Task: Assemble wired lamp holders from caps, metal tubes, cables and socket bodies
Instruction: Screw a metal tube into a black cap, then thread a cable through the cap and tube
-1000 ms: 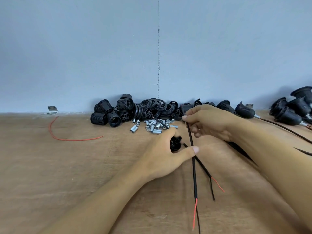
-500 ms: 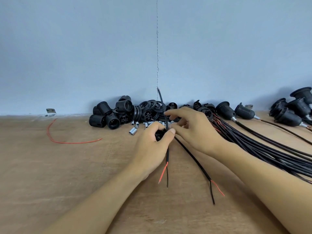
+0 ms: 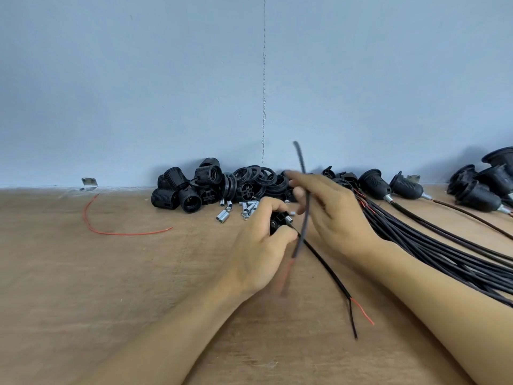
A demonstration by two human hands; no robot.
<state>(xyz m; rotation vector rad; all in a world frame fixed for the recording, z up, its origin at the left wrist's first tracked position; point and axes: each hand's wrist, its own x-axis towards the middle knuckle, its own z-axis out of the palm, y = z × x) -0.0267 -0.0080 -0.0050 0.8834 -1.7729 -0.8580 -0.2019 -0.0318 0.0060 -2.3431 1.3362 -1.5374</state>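
Across our brown wooden bench [image 3: 111,287], a bundle of long black cables [image 3: 416,240] fans toward three o'clock. At centre, our right hand [image 3: 333,218] pinches one blurred black cable [image 3: 302,162] upright, probably for threading. At its nine o'clock, our left hand [image 3: 261,251] clasps a small black plastic cap [image 3: 277,220], steadying it.

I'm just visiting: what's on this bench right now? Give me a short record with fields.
Left hand: grips a small black part
Right hand: at a raised cable, blurred; grip unclear
Bench back: socket bodies, metal tubes
Right side: cable bundle, wired holders
Loose: red wire, second cable
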